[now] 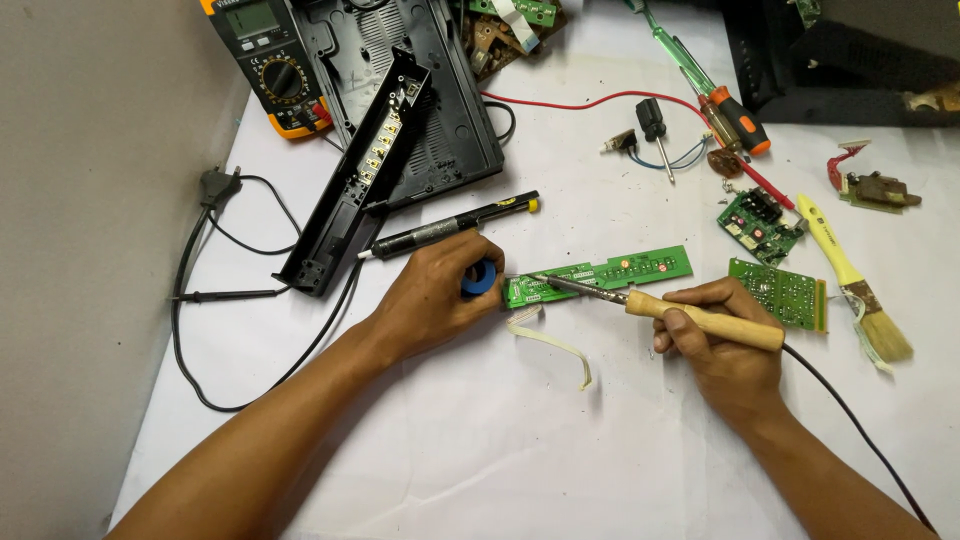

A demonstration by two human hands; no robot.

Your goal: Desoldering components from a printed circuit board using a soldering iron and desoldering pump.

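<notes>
My left hand hides most of the blue roll; the multimeter and black casing are cut by the top edge; my forearms leave the bottom edge; the long green board's parts are too small to tell.

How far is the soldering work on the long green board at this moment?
Done, it seems: the black casing lies opened and several green boards lie out on the white table. In hand: the right hand holds the wooden-handled soldering iron, tip on the left part of the long green board; the left hand holds a blue roll beside it. Left: the board lies outside the casing; whether any joint is finished cannot be seen.
</notes>
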